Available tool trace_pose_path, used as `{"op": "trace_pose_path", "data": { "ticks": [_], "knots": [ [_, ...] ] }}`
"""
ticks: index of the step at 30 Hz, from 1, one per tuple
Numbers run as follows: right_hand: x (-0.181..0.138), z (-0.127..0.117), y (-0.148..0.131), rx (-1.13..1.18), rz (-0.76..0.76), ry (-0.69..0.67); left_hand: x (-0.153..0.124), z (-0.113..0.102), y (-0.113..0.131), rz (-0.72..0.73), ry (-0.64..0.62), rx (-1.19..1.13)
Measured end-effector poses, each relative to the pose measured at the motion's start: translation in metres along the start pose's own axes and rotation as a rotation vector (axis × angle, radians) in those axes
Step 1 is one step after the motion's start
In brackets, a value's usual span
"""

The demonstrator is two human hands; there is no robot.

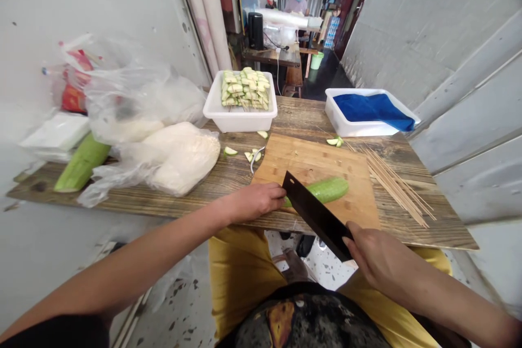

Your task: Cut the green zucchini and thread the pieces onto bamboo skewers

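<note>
A light green zucchini (331, 189) lies on the wooden cutting board (318, 160), near its front edge. My left hand (263, 200) is closed on the zucchini's left end, fingertips close to the blade. In my right hand (373, 250) is the handle of a dark cleaver (313, 213). Its blade slants across the zucchini, with the far corner beside my left fingers; whether the edge has entered the flesh I cannot tell. Part of the zucchini is hidden behind the blade.
A white tub (240, 122) holds skewered slices; another tub (359, 129) has a blue cloth (369, 109). Bamboo skewers (397, 185) lie right of the board. Bagged pale food (179, 160) and another green vegetable (84, 163) sit left. A person (297, 2) is in the background.
</note>
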State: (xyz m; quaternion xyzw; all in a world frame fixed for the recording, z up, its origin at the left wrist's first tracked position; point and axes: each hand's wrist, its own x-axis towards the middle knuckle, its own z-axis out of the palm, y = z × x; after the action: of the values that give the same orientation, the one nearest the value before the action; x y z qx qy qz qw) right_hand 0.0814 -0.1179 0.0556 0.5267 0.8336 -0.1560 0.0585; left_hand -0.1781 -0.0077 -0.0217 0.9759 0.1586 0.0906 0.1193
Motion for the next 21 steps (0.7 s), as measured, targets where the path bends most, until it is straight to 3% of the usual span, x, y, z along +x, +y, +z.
{"op": "trace_pose_path", "data": {
  "ticks": [10, 21],
  "knots": [
    [-0.011, 0.000, -0.002, 0.032, 0.011, 0.004, 0.005, -0.002, 0.004, 0.026, -0.074, 0.049],
    [-0.011, -0.005, -0.008, 0.053, 0.008, 0.063, 0.002, 0.003, 0.005, -0.013, 0.044, -0.020]
  ]
}}
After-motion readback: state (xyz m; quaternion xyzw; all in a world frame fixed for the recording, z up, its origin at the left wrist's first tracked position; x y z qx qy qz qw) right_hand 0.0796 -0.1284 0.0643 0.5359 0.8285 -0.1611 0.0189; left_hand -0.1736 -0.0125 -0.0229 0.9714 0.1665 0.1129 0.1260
